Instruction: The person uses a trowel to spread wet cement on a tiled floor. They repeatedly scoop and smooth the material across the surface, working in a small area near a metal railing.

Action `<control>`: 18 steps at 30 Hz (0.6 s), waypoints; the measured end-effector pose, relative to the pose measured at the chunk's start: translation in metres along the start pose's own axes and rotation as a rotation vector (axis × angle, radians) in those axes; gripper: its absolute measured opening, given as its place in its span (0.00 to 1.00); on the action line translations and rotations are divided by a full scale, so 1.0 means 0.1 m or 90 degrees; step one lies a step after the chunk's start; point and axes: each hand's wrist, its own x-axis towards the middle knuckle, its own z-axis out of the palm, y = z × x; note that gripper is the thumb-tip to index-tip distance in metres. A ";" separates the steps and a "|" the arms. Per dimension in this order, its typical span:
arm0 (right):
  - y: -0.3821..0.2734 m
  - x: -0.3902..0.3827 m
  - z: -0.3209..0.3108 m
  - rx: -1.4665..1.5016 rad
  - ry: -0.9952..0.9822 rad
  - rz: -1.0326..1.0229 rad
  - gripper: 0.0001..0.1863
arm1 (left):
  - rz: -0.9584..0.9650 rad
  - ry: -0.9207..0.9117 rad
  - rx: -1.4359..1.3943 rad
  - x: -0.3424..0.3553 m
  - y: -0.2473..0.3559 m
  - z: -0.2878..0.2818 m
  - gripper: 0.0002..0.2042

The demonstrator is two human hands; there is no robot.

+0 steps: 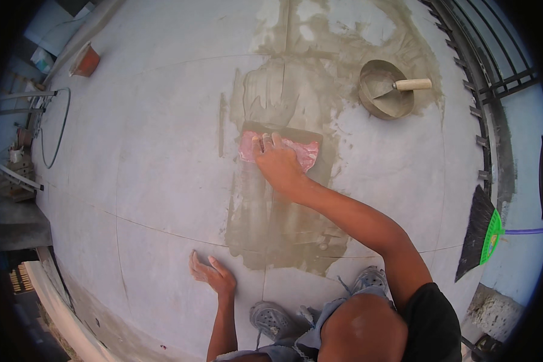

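Note:
My right hand (279, 161) grips a wide spreader (306, 154) with a smeared pinkish-red body and a grey blade along its far edge. The blade lies on a band of wet grey-green grout (265, 211) that coats the pale floor tiles and runs over their joints. Low on the left, my left hand (213, 275) is held beside the band with its fingers apart, holding nothing. Whether it touches the floor I cannot tell. Up to the right of the spreader stands a round pan (387, 111) with a wooden-handled trowel (413, 84) resting in it.
A broom (481, 235) with black bristles and a green head lies at the right, near a dark metal gate (489, 78). An orange tub (85, 61) sits far left, with a hose (64, 123) and metal legs below it. My shoes (271, 318) are close to the grout.

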 end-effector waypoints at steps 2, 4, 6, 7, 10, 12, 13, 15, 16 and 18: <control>0.30 0.36 0.07 -0.026 0.062 0.027 0.22 | 0.012 -0.004 -0.001 0.00 0.06 0.01 0.29; 0.64 0.76 0.11 0.009 -0.044 0.069 0.32 | 0.032 -0.008 -0.015 -0.01 0.15 0.02 0.29; 0.67 0.86 -0.08 0.024 -0.052 0.061 0.33 | 0.033 0.000 -0.017 -0.02 0.08 0.03 0.29; 0.70 0.90 -0.18 0.029 -0.054 0.057 0.33 | 0.035 0.005 -0.021 -0.01 0.06 0.05 0.29; 0.30 0.39 -0.30 0.033 0.080 0.022 0.34 | 0.043 0.011 -0.003 0.01 0.04 0.01 0.28; 0.03 -0.04 -0.45 0.050 0.050 0.010 0.33 | 0.044 0.008 0.002 0.02 0.00 -0.02 0.28; -0.05 -0.24 -0.48 0.054 0.036 0.014 0.33 | 0.045 0.004 -0.001 0.01 0.01 0.00 0.28; -0.16 -0.57 -0.52 0.063 0.006 0.014 0.33 | 0.039 0.005 -0.001 -0.02 0.02 0.02 0.28; -0.17 -0.70 -0.56 0.063 -0.007 0.009 0.33 | 0.035 0.007 -0.003 -0.03 0.04 0.03 0.28; -0.20 -0.87 -0.60 0.068 -0.021 0.005 0.34 | 0.039 0.012 -0.001 -0.01 0.03 0.03 0.29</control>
